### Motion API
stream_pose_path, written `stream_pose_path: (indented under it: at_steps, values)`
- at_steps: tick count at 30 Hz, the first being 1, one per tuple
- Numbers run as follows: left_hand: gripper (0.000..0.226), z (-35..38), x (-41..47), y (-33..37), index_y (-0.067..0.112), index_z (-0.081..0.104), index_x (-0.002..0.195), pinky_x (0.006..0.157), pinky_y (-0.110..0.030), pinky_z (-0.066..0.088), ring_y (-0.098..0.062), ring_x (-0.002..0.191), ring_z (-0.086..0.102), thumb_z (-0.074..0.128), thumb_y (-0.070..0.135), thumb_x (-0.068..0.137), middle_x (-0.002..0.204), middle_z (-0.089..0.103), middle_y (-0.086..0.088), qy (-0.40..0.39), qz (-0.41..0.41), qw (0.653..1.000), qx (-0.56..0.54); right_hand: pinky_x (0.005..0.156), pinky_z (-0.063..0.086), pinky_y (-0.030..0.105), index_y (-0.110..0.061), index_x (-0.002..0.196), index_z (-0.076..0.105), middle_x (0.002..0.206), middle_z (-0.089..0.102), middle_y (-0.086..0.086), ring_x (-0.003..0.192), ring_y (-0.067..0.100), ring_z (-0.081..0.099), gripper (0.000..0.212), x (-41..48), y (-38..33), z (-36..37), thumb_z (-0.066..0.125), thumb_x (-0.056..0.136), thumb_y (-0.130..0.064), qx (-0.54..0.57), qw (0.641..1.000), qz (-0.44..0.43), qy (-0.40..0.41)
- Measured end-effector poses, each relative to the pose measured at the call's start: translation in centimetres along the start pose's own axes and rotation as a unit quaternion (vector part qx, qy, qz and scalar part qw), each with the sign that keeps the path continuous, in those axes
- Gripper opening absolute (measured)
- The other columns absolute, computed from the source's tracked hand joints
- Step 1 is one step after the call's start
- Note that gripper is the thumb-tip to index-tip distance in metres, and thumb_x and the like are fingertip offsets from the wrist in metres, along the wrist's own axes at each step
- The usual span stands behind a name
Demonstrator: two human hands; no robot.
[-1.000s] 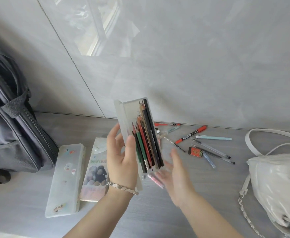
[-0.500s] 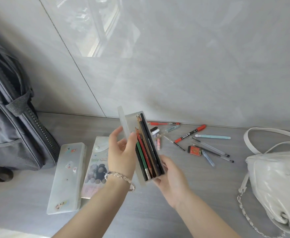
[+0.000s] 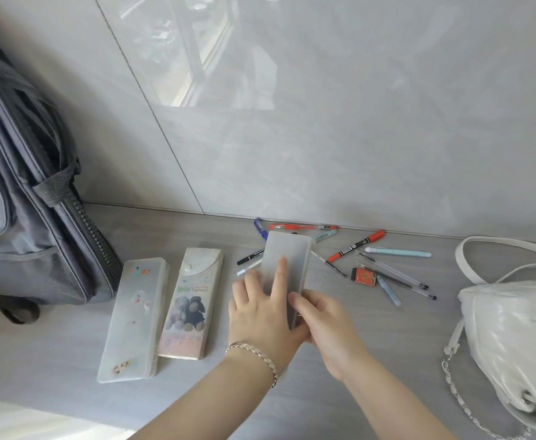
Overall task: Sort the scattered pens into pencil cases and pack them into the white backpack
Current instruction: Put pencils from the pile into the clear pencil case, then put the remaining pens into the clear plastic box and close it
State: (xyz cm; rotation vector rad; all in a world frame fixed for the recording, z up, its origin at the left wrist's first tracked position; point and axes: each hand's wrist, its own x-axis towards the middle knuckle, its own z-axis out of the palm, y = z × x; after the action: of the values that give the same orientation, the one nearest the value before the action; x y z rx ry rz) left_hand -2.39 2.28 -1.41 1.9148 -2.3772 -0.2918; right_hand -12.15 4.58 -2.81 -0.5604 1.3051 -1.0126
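The frosted pencil case (image 3: 288,258) lies shut on the grey surface (image 3: 70,344), a little askew, its far end reaching in among the scattered pens (image 3: 390,270) near the wall. The left hand (image 3: 260,315) lies flat on the lid, palm down, with its fingers (image 3: 281,274) straight and spread, pressing on it. A silver bracelet (image 3: 254,352) sits round that wrist. The right hand (image 3: 327,325) comes in from the near right and grips the case's near right corner. Its thumb lies along the lid's edge, and its other fingers are tucked under or beside the case where I can't see them. Between them the two hands cover the near end of the case, and the frosted lid hides whatever is inside.

Just left of the hands, a teddy-bear pencil case (image 3: 190,300) and a sticker pencil case (image 3: 135,315) lie close side by side, both closed. A black marker (image 3: 249,258) pokes out from beside the held case's left edge. A blue pen (image 3: 259,228) and a red pen (image 3: 295,227) lie against the wall behind it, partly hidden by it. To the right lie a red marker (image 3: 360,246), a pale blue pen (image 3: 398,252) and a small red lead box (image 3: 364,276).

Further right the white backpack (image 3: 514,338) slumps on the surface, cut off by the frame edge, with a chain strap trailing in front. A grey backpack (image 3: 31,217) stands at the far left, also cut off.
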Motion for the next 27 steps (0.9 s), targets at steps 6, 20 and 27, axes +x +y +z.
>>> stream_pose_path:
  at_steps: [6, 20, 27]
  values:
    - [0.084, -0.3, -0.4, -0.8, 0.026, 0.046, 0.125, 0.051, -0.026, 0.051, -0.022, 0.071, 0.062, 0.056, 0.058, 0.048, 0.091, 0.061, -0.006, 0.009, 0.024, 0.999, 0.029, 0.052, 0.041, 0.019, -0.008, 0.069, 0.057, 0.051, 0.053, -0.006, 0.049, 0.007, 0.047, 0.027, -0.1, 0.5, 0.7, 0.048, 0.094, -0.013, -0.042, 0.999, -0.026, 0.011]
    - [0.059, 2.8, 5.1, -13.5, 0.026, 0.023, 0.14, 0.099, -0.041, 0.037, -0.035, 0.124, 0.036, 0.047, 0.044, 0.089, 0.137, 0.035, -0.014, -0.122, -0.198, 0.972, 0.006, 0.065, 0.048, 0.014, -0.007, 0.104, 0.06, 0.085, 0.067, 0.0, 0.072, 0.005, 0.064, 0.019, 1.7, 1.0, 0.7, 0.043, 0.095, -0.009, -0.182, 0.982, 0.044, -0.017]
    - [0.044, 3.0, 3.0, -18.9, 0.011, 0.042, 0.134, 0.107, -0.044, 0.028, -0.038, 0.127, 0.034, 0.047, 0.02, 0.091, 0.138, 0.04, -0.021, 0.007, -0.29, 0.952, -0.102, 0.058, 0.045, 0.008, -0.009, 0.098, 0.061, 0.079, 0.066, -0.002, 0.07, 0.006, 0.061, 0.018, 1.8, 1.8, 0.5, 0.043, 0.095, -0.007, -0.18, 0.983, 0.044, -0.008]
